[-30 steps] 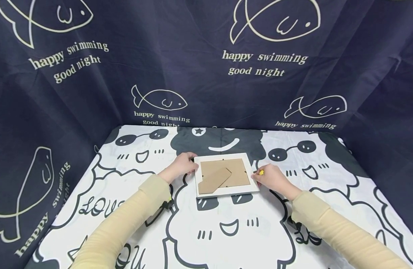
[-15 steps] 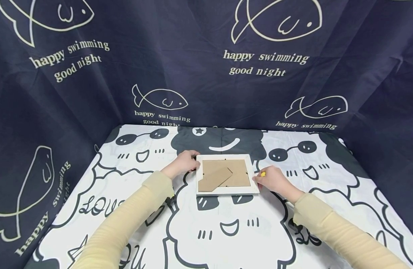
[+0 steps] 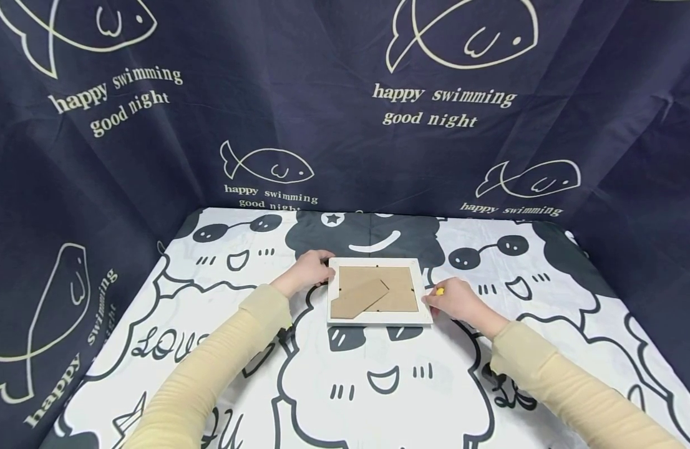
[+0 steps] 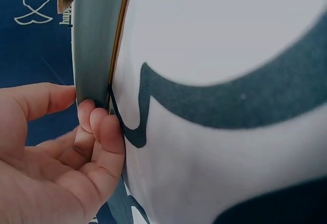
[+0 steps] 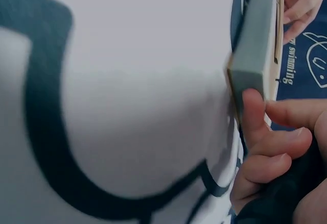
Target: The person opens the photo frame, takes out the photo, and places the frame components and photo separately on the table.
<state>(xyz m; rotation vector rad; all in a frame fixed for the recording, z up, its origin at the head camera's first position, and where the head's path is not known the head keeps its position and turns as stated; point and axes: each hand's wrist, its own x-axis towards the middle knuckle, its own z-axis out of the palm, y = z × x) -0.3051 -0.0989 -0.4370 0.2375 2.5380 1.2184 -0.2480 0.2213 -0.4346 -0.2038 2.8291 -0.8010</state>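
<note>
A white picture frame (image 3: 379, 263) lies back side up on the printed cloth. Its brown backing board (image 3: 398, 280) carries a slanting stand leg (image 3: 356, 302), and small dark tabs show along the opening's edges. My left hand (image 3: 309, 270) grips the frame's left side; in the left wrist view the thumb is at the upper edge and curled fingers are against the side wall. My right hand (image 3: 456, 296) pinches the frame's right side near the front corner. Its other fingers curl round a dark handle (image 5: 278, 198), whose yellow end (image 3: 440, 291) shows in the head view.
The table is covered by a white cloth (image 3: 429, 411) with black cartoon sheep. Dark blue curtains (image 3: 345, 81) with fish drawings stand behind the table and at both sides.
Over the past second the frame has turned slightly and shifted a little right, with both hands following it. Almost nothing has moved in the last half second.
</note>
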